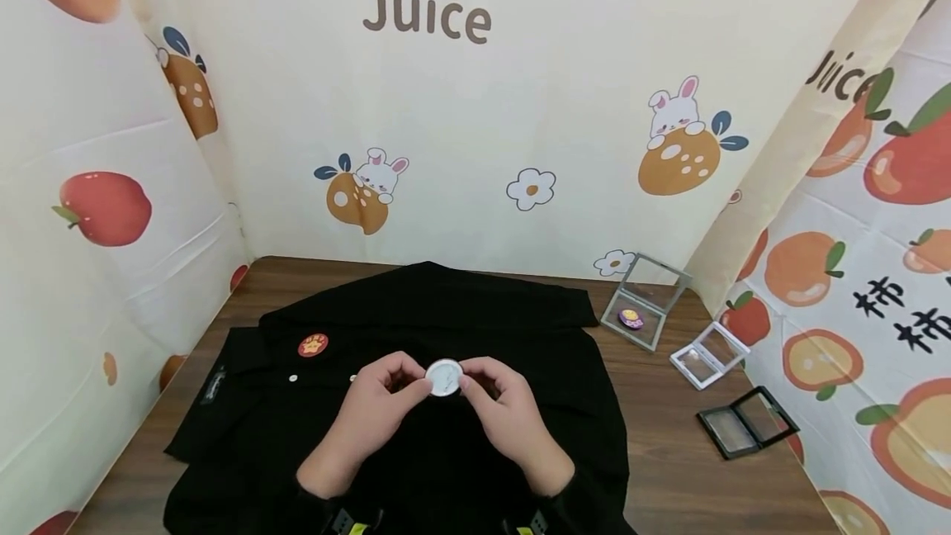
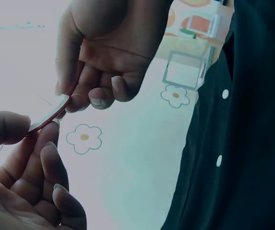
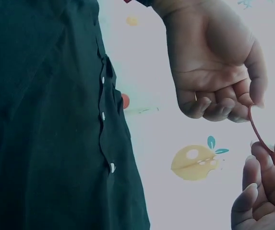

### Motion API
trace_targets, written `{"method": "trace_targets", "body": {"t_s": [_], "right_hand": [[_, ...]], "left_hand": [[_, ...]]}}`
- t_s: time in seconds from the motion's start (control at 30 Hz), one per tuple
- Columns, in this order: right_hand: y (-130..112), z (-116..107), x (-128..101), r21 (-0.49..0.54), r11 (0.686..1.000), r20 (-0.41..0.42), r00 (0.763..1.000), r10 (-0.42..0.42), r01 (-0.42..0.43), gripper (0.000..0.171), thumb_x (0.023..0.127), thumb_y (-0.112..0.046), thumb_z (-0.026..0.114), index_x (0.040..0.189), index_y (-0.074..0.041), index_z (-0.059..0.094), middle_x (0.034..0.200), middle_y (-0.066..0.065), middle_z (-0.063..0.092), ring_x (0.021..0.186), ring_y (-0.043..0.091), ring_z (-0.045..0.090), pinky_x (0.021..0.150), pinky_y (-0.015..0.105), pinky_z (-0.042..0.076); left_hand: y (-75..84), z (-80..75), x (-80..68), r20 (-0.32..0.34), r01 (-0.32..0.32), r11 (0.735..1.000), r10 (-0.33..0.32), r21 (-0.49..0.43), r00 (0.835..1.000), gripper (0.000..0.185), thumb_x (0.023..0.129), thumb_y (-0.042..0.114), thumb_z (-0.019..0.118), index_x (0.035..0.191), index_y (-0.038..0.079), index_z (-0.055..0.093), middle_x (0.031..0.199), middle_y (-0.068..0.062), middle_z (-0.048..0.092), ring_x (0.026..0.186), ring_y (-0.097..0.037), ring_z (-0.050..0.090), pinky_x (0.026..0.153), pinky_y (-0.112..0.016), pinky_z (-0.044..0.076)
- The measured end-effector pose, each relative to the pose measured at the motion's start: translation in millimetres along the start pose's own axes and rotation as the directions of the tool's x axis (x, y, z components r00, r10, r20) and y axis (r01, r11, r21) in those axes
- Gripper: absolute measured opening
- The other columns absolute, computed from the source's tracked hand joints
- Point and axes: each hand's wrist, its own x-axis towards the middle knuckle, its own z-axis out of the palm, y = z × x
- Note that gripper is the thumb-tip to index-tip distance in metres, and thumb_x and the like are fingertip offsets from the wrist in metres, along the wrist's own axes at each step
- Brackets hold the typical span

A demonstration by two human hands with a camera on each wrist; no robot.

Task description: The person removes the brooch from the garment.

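Note:
Both hands hold a round white-backed badge [image 1: 444, 378] between them, just above a black button shirt [image 1: 416, 312] spread on the table. My left hand [image 1: 411, 386] pinches the badge's left rim and my right hand [image 1: 476, 384] pinches its right rim. In the left wrist view the badge [image 2: 48, 117] shows edge-on between the left hand [image 2: 36, 139] below and the right hand [image 2: 79, 96] above. The right wrist view shows the badge's thin red edge [image 3: 258, 132] between the right hand [image 3: 267, 158] and the left hand [image 3: 243, 108].
A red badge [image 1: 313, 345] is pinned on the shirt's left part, near white buttons [image 1: 293, 378]. At the right on the wooden table [image 1: 669, 469] stand an open clear case [image 1: 645, 308] holding a purple badge, a white case [image 1: 709, 356] and a black case [image 1: 746, 421]. Printed cloth walls enclose three sides.

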Motion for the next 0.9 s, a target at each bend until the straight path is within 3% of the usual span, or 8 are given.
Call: {"method": "trace_targets", "body": {"t_s": [0.23,0.37,0.63,0.9], "right_hand": [[3.1,-4.2,-7.2,0.002,0.997,0.04,0.996,-0.077,0.077,0.022,0.104,-0.01,0.062,0.124,-0.013,0.071,0.112,0.002,0.072,0.091,0.023,0.067,0.078,0.032,0.057],[0.6,-3.6,-5.4,-0.026,0.994,0.015,0.994,-0.11,0.11,0.023,0.1,-0.009,0.068,0.122,-0.014,0.072,0.108,0.002,0.072,0.085,0.016,0.063,0.071,0.03,0.054],[-14.4,-0.6,1.9,-0.001,0.994,-0.041,0.993,-0.108,0.108,0.018,0.097,-0.007,0.072,0.115,-0.01,0.074,0.101,0.006,0.071,0.079,0.017,0.059,0.069,0.028,0.052],[-17.4,6.9,2.3,0.029,0.996,-0.091,0.992,-0.083,0.086,0.015,0.096,-0.006,0.073,0.111,-0.008,0.074,0.099,0.006,0.072,0.078,0.014,0.059,0.068,0.027,0.052]], "left_hand": [[-0.9,8.1,-4.5,-0.028,0.009,0.999,-0.01,-0.043,1.0,0.006,0.096,0.011,0.073,0.092,0.007,0.07,0.086,-0.006,0.067,0.073,-0.018,0.057,0.067,-0.028,0.049],[3.9,12.3,-5.6,-0.062,0.025,0.997,-0.029,-0.068,0.998,0.006,0.096,0.009,0.072,0.09,0.008,0.071,0.088,-0.007,0.069,0.077,-0.019,0.06,0.071,-0.029,0.051],[13.1,15.8,-5.3,-0.101,-0.027,0.998,0.021,-0.062,0.995,0.007,0.096,0.01,0.074,0.089,0.009,0.071,0.085,-0.005,0.069,0.076,-0.018,0.061,0.069,-0.029,0.051],[15.8,15.8,-8.3,-0.12,-0.018,0.999,0.012,-0.049,0.993,0.006,0.096,0.007,0.073,0.09,0.009,0.071,0.084,-0.005,0.068,0.071,-0.016,0.058,0.064,-0.027,0.049]]}}
